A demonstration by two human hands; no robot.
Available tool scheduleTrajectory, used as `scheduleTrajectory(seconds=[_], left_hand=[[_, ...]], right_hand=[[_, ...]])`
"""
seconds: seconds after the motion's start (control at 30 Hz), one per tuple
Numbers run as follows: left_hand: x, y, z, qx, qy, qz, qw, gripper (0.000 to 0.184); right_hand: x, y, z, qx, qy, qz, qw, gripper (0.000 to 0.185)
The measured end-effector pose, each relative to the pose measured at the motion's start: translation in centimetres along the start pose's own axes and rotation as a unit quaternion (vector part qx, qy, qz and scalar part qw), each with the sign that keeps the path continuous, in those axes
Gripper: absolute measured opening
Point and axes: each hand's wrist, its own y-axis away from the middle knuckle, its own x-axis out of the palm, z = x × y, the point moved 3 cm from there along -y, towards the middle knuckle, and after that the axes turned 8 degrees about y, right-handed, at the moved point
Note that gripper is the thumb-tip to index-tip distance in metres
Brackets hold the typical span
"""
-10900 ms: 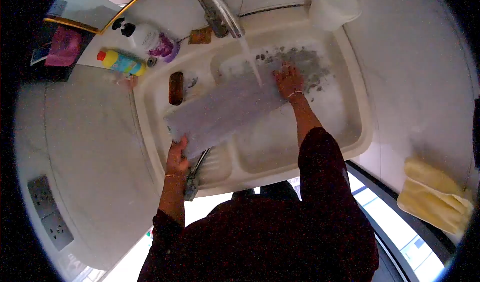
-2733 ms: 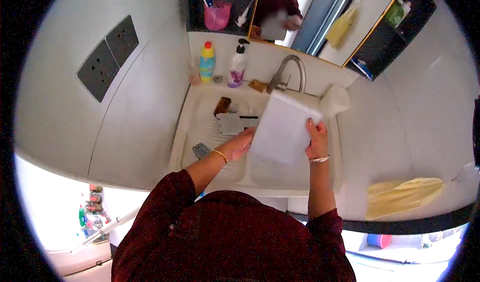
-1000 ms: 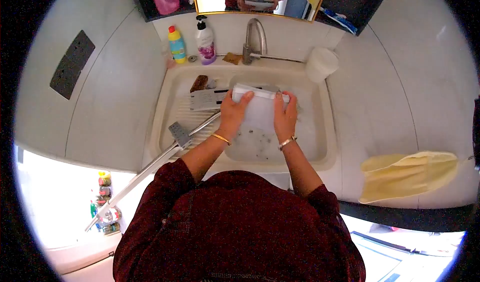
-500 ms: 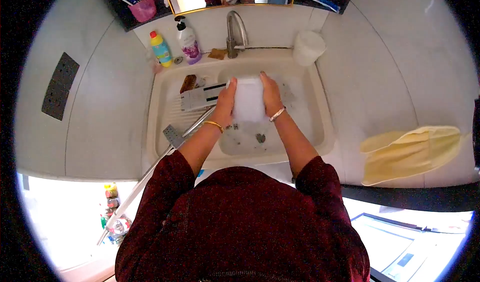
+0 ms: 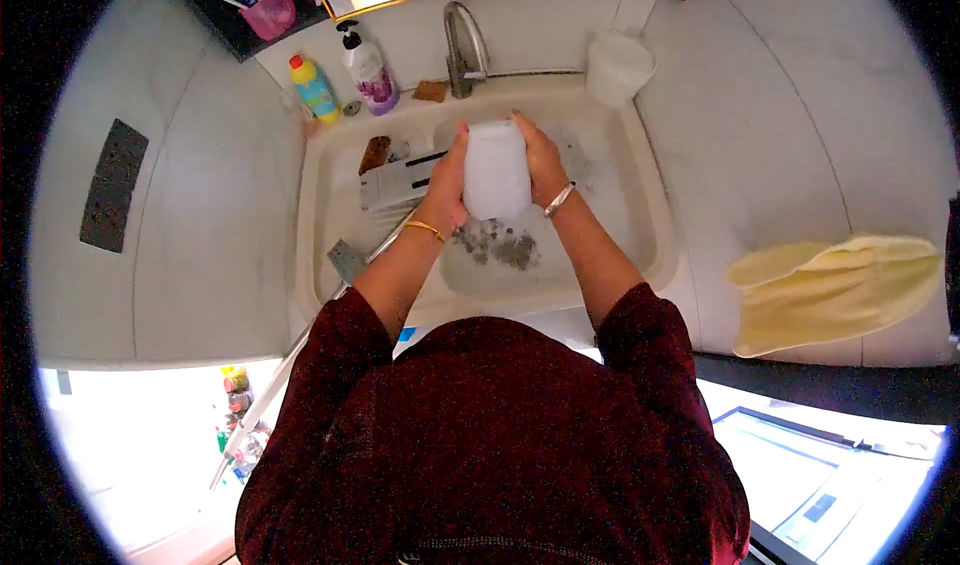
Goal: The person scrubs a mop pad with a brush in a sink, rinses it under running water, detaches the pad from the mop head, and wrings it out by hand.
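A white box-shaped container (image 5: pixel 497 170) is held over the sink basin between my two hands. My left hand (image 5: pixel 447 187) grips its left side, and my right hand (image 5: pixel 541 163) clasps the right side with fingers toward the far edge. Its inside cannot be seen from here. Below it, dark wet debris (image 5: pixel 505 247) is spread on the floor of the cream sink (image 5: pixel 655 225). Just left of my left hand lies a grey-white flat panel with black slots (image 5: pixel 390 185), partly covered by that hand.
Behind the basin stand a faucet (image 5: pixel 462 50), a pump bottle (image 5: pixel 369 73), a yellow-and-blue bottle (image 5: pixel 315 90) and a white tub (image 5: pixel 618 70). A brown brush (image 5: pixel 375 155) lies at left. A long pole (image 5: pixel 275 385) leans on the sink; a yellow cloth (image 5: pixel 835 295) hangs right.
The container has moved slightly up in view and tilted, with both hands still on it. More dark debris has appeared in the basin beneath it. The camera view has shifted a little.
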Motion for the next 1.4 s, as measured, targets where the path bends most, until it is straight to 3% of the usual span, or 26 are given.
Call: scheduleTrajectory(seconds=[0.07, 0.13, 0.23, 0.27, 0.33, 0.43, 0.57, 0.6, 0.67, 0.73, 0.77, 0.87, 0.93, 1.03, 1.17, 1.27, 1.37, 1.4], left_hand=[[-0.7, -0.8, 0.0, 0.065, -0.042, -0.036, 0.996, 0.059], [-1.7, -1.6, -0.2, 0.148, -0.15, -0.077, 0.974, 0.059], [-2.3, -2.2, -0.8, 0.35, -0.352, -0.104, 0.862, 0.057], [-2.6, -2.2, -0.8, 0.355, -0.415, -0.127, 0.828, 0.055], [-1.1, -0.2, -1.3, 0.364, -0.533, -0.171, 0.745, 0.05], [1.1, 1.6, -1.0, 0.46, -0.537, -0.16, 0.689, 0.047], [3.1, 2.6, 0.5, 0.398, -0.451, -0.054, 0.797, 0.043], [3.4, 2.5, 0.6, 0.401, -0.415, -0.041, 0.816, 0.042], [3.7, 2.7, 0.5, 0.408, -0.345, -0.052, 0.844, 0.04], [3.9, 2.6, -0.5, 0.303, -0.273, 0.016, 0.913, 0.042], [4.1, 2.4, -0.8, 0.248, -0.234, 0.051, 0.939, 0.043], [3.9, 1.9, -0.8, 0.16, -0.164, 0.031, 0.973, 0.045], [2.1, -0.7, -0.2, 0.154, -0.211, 0.043, 0.964, 0.046], [0.6, -1.8, -0.1, 0.16, -0.27, 0.055, 0.948, 0.048], [0.1, -2.0, -0.1, 0.228, -0.315, 0.152, 0.909, 0.049], [1.4, 0.8, -0.8, 0.093, -0.287, 0.15, 0.942, 0.047], [0.8, 0.6, -0.2, 0.077, -0.252, 0.081, 0.961, 0.044], [1.1, 1.1, -0.3, 0.085, -0.222, 0.104, 0.966, 0.044]], right_hand=[[0.1, 0.9, 1.4, 0.2, -0.14, -0.009, 0.97, 0.035], [-1.4, 0.4, -1.9, 0.131, 0.115, -0.019, 0.984, 0.039], [-2.7, 0.3, -2.5, 0.088, 0.301, -0.023, 0.949, 0.04], [-2.9, 0.5, -2.5, 0.083, 0.331, -0.024, 0.94, 0.041], [-2.4, 1.4, -2.9, 0.183, 0.096, -0.05, 0.977, 0.041], [-1.2, 2.3, -0.9, 0.254, -0.123, -0.078, 0.956, 0.041], [-0.1, 2.5, 2.6, 0.221, -0.317, -0.03, 0.922, 0.04], [0.0, 2.2, 2.7, 0.209, -0.366, -0.037, 0.906, 0.031], [-0.5, 2.2, 2.8, 0.209, -0.352, -0.051, 0.911, 0.024], [-1.0, 2.2, 3.3, 0.205, -0.267, -0.115, 0.935, 0.014], [-1.0, 2.0, 3.1, 0.188, -0.285, -0.087, 0.936, 0.015], [-0.9, 1.3, 3.1, 0.177, -0.311, -0.037, 0.933, 0.018], [-0.3, 1.4, 4.6, 0.224, -0.293, -0.052, 0.928, 0.02], [-0.3, 1.1, 3.7, 0.24, -0.271, 0.055, 0.931, 0.027], [0.9, 2.4, 6.1, 0.188, -0.295, 0.129, 0.928, 0.036], [1.0, 2.8, 5.7, 0.159, -0.311, 0.161, 0.923, 0.039], [1.6, 3.3, 7.6, 0.139, -0.312, 0.177, 0.923, 0.038], [1.4, 3.4, 7.4, 0.139, -0.313, 0.181, 0.922, 0.038]])
